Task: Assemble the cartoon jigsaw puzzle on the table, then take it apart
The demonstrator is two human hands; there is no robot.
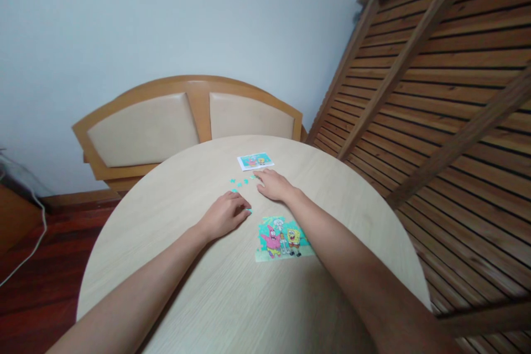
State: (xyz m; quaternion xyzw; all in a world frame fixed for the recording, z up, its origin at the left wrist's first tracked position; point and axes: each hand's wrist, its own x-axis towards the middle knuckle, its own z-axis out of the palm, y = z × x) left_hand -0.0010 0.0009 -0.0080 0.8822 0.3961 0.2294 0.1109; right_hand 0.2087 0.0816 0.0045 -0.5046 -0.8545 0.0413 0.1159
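Observation:
A partly built jigsaw puzzle (pixel 276 240) with pink, grey and yellow cartoon figures lies on the table. Its upper edge is uneven, and my right forearm covers its right side. My left hand (pixel 226 214) rests to the upper left of it, thumb and fingers closed on a small teal puzzle piece (pixel 249 211). Farther off, my right hand (pixel 274 184) stretches its index finger out beside a loose pale green piece (pixel 253 177); whether it touches the piece is hard to tell. Several loose teal pieces (pixel 239 184) are scattered between my hands.
A reference picture card (pixel 255 161) with the same figures lies beyond my right hand. The round pale wood table (pixel 199 177) stands before a padded headboard (pixel 143 130). A slatted wooden frame (pixel 415 99) leans at the right. A white cable (pixel 43 218) hangs at the left.

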